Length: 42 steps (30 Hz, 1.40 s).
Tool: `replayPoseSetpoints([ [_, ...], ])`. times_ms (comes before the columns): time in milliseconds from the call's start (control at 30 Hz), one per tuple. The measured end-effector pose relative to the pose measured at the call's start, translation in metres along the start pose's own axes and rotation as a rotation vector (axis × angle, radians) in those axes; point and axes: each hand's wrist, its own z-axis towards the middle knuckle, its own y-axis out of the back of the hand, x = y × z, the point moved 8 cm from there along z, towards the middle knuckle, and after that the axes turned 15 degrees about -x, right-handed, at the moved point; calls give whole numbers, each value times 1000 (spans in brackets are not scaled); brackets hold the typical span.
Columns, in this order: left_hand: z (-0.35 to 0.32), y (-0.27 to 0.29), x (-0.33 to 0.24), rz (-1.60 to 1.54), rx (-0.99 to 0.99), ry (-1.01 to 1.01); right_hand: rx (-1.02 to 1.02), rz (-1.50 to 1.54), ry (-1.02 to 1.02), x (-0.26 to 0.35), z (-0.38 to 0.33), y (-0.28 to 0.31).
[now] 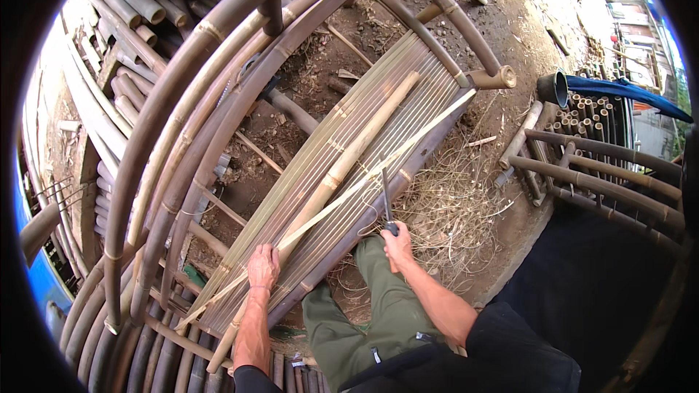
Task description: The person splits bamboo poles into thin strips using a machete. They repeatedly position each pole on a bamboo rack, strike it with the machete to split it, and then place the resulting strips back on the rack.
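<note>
In front of me lies a bamboo bench seat (331, 127) made of many thin parallel slats. A long pale bamboo strip (397, 151) runs diagonally over it, crossing a thicker bamboo pole (352, 159) that rests on the slats. My left hand (263, 268) is closed on the strip near where it crosses the pole; the fingertips are partly hidden. My right hand (397, 245) grips a knife (387, 200) by its handle, above my right thigh. The narrow blade points away from me, over the bench's right rail (404, 175), apart from the strip.
Curved bamboo rails (156, 145) of the bench rise at left. Thin bamboo shavings (459, 211) litter the ground at right. Bamboo poles (131, 11) are stacked at far left. Another bamboo frame (604, 182) stands at right, near a dark bucket (553, 89) and bundled bamboo pieces (588, 118).
</note>
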Motion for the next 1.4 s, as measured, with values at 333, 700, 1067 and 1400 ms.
replayPoseSetpoints([
  [333,-105,168,-198,-269,-267,-350,-550,255,1045,62,-248,208],
  [700,-329,377,-267,-476,-600,-805,80,171,878,-39,-364,239],
  [1067,-343,616,-113,-1983,-299,-680,433,465,622,-188,-368,308],
  [1400,-607,570,-394,-1733,-91,-1281,-434,425,484,-362,-402,483],
])
